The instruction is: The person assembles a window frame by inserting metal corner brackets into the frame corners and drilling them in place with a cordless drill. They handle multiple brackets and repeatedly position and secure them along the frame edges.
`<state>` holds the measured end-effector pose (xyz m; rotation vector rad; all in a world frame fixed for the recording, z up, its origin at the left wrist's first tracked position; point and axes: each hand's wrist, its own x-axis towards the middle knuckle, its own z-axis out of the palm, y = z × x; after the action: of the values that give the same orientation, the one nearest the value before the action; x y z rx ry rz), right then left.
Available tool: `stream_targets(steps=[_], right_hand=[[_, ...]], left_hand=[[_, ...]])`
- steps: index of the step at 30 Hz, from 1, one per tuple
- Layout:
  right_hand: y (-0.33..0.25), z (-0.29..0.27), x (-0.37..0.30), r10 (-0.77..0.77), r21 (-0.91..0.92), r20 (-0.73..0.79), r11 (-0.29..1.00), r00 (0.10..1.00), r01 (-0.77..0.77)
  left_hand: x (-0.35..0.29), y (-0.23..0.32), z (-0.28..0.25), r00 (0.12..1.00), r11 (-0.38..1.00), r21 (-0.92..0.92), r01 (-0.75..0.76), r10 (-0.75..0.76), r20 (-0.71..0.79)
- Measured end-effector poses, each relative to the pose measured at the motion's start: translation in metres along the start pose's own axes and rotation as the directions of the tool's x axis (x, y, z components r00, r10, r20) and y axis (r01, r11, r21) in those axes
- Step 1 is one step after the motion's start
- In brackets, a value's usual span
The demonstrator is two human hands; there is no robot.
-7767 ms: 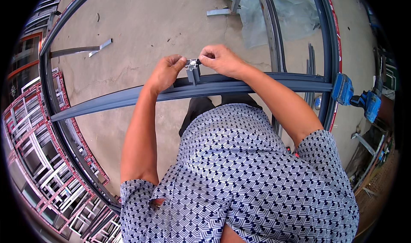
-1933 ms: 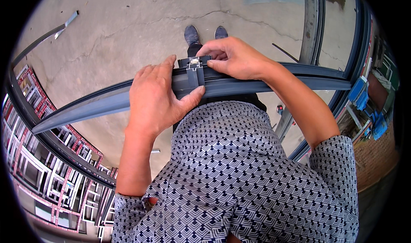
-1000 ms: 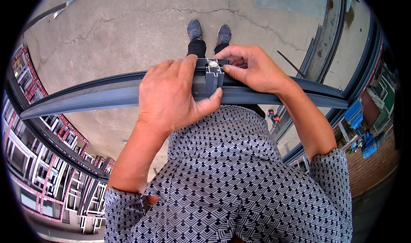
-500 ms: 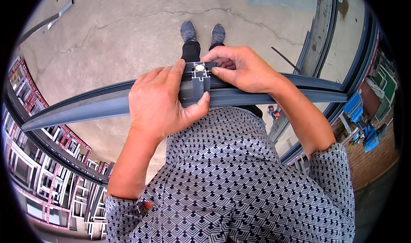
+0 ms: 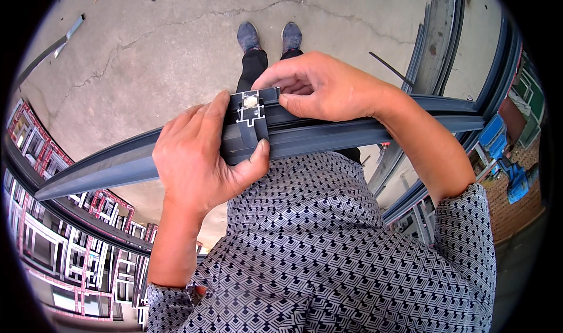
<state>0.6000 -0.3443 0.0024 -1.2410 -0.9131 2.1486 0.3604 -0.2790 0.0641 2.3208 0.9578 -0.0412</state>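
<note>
Aluminium profile point(image 5: 352, 135), dark grey, long and channelled, held level in front of the chest above the grey shoes point(image 5: 270, 37). Left hand point(image 5: 196, 160) wraps it, thumb underneath, fingers closed over the top beside the cut end. Right hand point(image 5: 319, 87) arches over, thumb and forefinger pinching at a small pale insert point(image 5: 250, 101) seated in the stepped cross-section. Concrete floor point(image 5: 146, 51) cracked, matte.
</note>
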Motion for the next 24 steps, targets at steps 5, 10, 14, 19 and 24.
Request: stream_targets(steps=[5, 10, 14, 19, 24], right_hand=[[-0.015, -0.001, 0.009, 0.137, -0.021, 0.103, 0.991, 0.985, -0.135], [-0.021, 0.002, 0.007, 0.089, 0.072, 0.094, 0.993, 0.992, -0.096], [-0.024, -0.001, 0.005, 0.119, 0.176, 0.127, 0.974, 0.985, -0.141], [-0.026, 0.004, 0.001, 0.114, 0.181, 0.031, 0.976, 0.993, -0.118], [-0.033, 0.003, 0.001, 0.128, 0.161, 0.024, 0.978, 0.991, -0.131]], left_hand=[[-0.001, 0.001, -0.004, 1.0, 1.0, -0.007, 0.012, -0.012, 0.0], [-0.001, 0.003, -0.009, 1.0, 0.999, -0.025, 0.021, -0.021, -0.004], [0.002, 0.007, -0.011, 1.0, 0.998, -0.048, 0.028, -0.028, -0.004], [0.002, 0.007, -0.01, 1.0, 0.997, -0.069, 0.021, -0.022, -0.017], [0.004, 0.008, -0.013, 0.999, 0.997, -0.073, 0.032, -0.032, -0.008]])
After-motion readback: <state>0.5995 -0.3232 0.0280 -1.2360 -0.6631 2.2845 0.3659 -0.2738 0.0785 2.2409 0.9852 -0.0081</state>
